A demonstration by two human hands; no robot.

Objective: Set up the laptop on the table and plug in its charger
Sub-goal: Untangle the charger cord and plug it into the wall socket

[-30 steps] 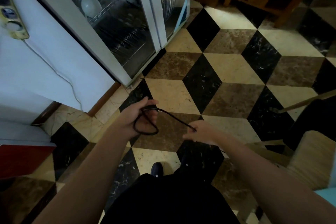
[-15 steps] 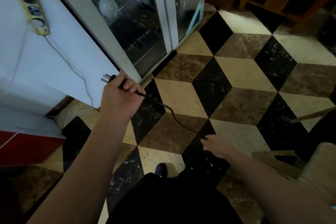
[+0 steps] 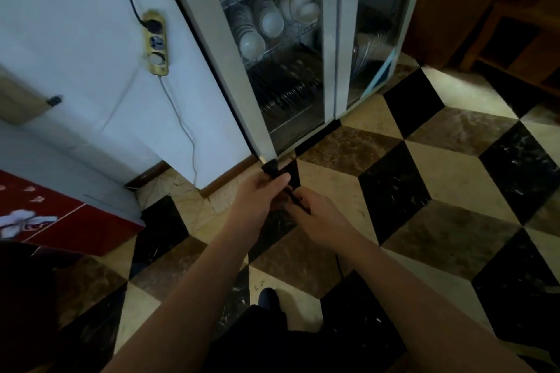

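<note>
Hands [image 3: 285, 200] now together on plug [image 3: 270, 169].

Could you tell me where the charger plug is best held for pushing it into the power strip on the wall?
Grip the plug by its black body behind the prongs, as the left hand does, prongs leading. The power strip faces out from the wall, so come straight at its free socket.

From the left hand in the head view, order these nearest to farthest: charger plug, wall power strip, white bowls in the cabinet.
1. charger plug, held in the left hand.
2. wall power strip, up left.
3. white bowls, high in the glass cabinet.
</note>
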